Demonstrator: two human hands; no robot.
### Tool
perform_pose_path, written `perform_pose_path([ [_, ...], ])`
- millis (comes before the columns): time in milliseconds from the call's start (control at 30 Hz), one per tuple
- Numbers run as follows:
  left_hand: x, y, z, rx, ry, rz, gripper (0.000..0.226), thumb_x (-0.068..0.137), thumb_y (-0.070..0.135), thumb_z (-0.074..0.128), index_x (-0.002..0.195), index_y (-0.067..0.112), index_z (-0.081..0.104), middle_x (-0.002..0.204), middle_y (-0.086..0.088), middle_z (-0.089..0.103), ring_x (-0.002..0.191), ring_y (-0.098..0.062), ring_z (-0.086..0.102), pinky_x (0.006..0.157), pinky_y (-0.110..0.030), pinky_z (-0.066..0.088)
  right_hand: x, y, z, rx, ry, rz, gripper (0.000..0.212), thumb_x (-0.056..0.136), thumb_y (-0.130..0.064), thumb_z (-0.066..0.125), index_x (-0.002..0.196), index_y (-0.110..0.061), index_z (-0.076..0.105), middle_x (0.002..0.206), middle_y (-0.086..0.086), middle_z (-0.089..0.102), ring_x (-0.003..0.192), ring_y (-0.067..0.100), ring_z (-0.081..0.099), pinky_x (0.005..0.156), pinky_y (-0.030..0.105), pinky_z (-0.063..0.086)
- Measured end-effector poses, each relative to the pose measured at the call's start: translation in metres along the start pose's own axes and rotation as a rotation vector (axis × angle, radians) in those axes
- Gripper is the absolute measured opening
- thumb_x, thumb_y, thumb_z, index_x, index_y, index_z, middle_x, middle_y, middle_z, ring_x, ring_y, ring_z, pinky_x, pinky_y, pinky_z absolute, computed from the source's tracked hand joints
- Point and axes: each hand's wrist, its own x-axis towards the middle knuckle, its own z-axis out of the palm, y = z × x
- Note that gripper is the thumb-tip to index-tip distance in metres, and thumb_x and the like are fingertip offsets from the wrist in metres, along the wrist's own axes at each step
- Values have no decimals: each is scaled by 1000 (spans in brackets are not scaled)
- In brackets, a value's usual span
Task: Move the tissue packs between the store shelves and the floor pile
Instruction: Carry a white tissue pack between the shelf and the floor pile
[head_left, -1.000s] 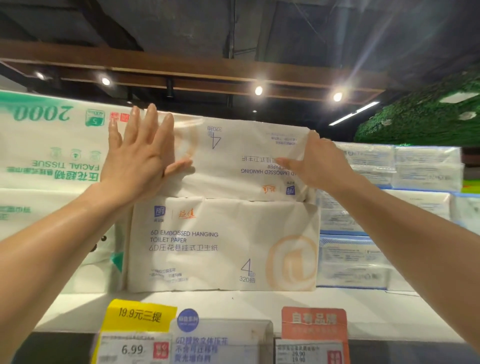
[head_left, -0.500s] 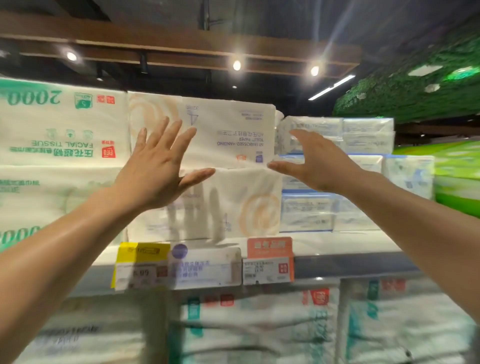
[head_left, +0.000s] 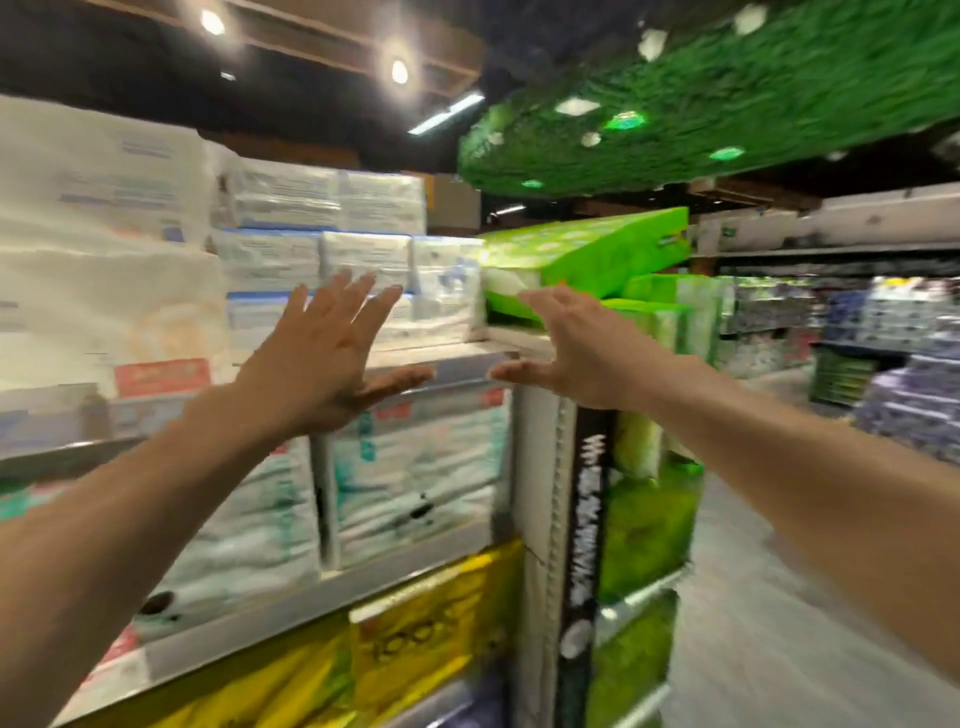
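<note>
The view is blurred by motion. Two white toilet-paper packs (head_left: 104, 270) sit stacked at the far left of the top shelf (head_left: 447, 358). My left hand (head_left: 327, 358) is raised in front of the shelf with fingers spread, holding nothing. My right hand (head_left: 576, 348) hovers beside the shelf's right end, fingers apart and empty. Both hands are away from the white packs. Smaller blue-trimmed tissue packs (head_left: 332, 254) are stacked behind my left hand's fingers.
Green packs (head_left: 587, 254) lie on the end display to the right. White-and-teal packs (head_left: 415, 467) fill the shelf below, and yellow packs (head_left: 426, 639) the one under that. An aisle floor (head_left: 769, 623) opens at right, with purple stacks (head_left: 914, 400) beyond.
My hands have come off the upper white pack, which stays on the shelf. The view has swung right and down, so the packs now lie at far left and the aisle shows.
</note>
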Motion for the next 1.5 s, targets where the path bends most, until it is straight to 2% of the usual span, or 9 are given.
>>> perform_pose_path([
  [200, 28, 180, 23, -210, -48, 219, 109, 82, 89, 8, 150, 10, 38, 152, -18, 43, 140, -37, 40, 110, -59, 36, -123, 106, -17, -73, -115, 174, 100, 81, -75, 53, 154, -11, 31, 154, 13, 41, 142, 29, 36, 120, 42, 30],
  [300, 45, 269, 44, -308, -121, 333, 118, 73, 94, -2, 157, 15, 27, 160, -14, 33, 148, -33, 30, 116, -54, 31, -184, 161, -19, -70, -161, 301, 105, 78, -79, 46, 157, -13, 27, 160, 11, 33, 148, 27, 29, 122, 43, 26],
  [433, 68, 389, 79, -459, -164, 517, 121, 71, 96, -2, 155, 15, 29, 157, -12, 38, 143, -32, 38, 116, -47, 34, -269, 235, -15, -65, -229, 529, 98, 86, -75, 49, 160, -17, 20, 165, 8, 24, 151, 27, 23, 123, 41, 24],
  [633, 91, 583, 148, -618, -265, 781, 111, 74, 92, 2, 155, 23, 28, 157, -6, 39, 139, -29, 42, 112, -44, 36, -411, 343, 13, -111, -268, 881, 94, 85, -76, 50, 156, -17, 32, 161, 10, 29, 149, 31, 24, 122, 46, 25],
  [833, 101, 766, 218, -768, -502, 1031, 112, 72, 94, 6, 157, 24, 24, 160, -4, 33, 142, -25, 37, 115, -41, 34, -553, 429, 28, -52, -408, 1355, 96, 87, -78, 47, 160, -21, 21, 168, 9, 12, 155, 30, 8, 122, 56, 19],
  [1033, 79, 929, 243, -794, -709, 1269, 117, 68, 97, 4, 157, 23, 24, 161, -5, 31, 145, -26, 35, 117, -40, 32, -668, 476, 29, 37, -329, 1711, 95, 88, -77, 47, 160, -19, 23, 168, 9, 14, 154, 31, 9, 123, 54, 18],
  [1300, 48, 1169, 218, -825, -839, 1474, 118, 68, 100, 11, 157, 25, 22, 160, -6, 34, 145, -25, 35, 118, -39, 32, -832, 554, 8, 172, -45, 2030, 90, 88, -73, 53, 158, -20, 30, 166, 8, 21, 154, 24, 15, 124, 45, 18],
  [1433, 56, 1276, 187, -876, -913, 1441, 106, 76, 94, 21, 157, 26, 23, 161, -4, 33, 145, -23, 36, 118, -38, 32, -907, 618, -39, 149, 32, 2091, 127, 61, -103, 36, 156, -18, 34, 163, 8, 28, 148, 27, 30, 120, 47, 30],
  [1500, 68, 1327, 170, -907, -916, 1428, 108, 75, 94, 20, 157, 25, 23, 161, -5, 33, 145, -23, 35, 118, -37, 31, -939, 655, -68, 125, 1, 2086, 127, 61, -103, 30, 155, -18, 34, 161, 8, 32, 143, 27, 38, 117, 46, 33],
])
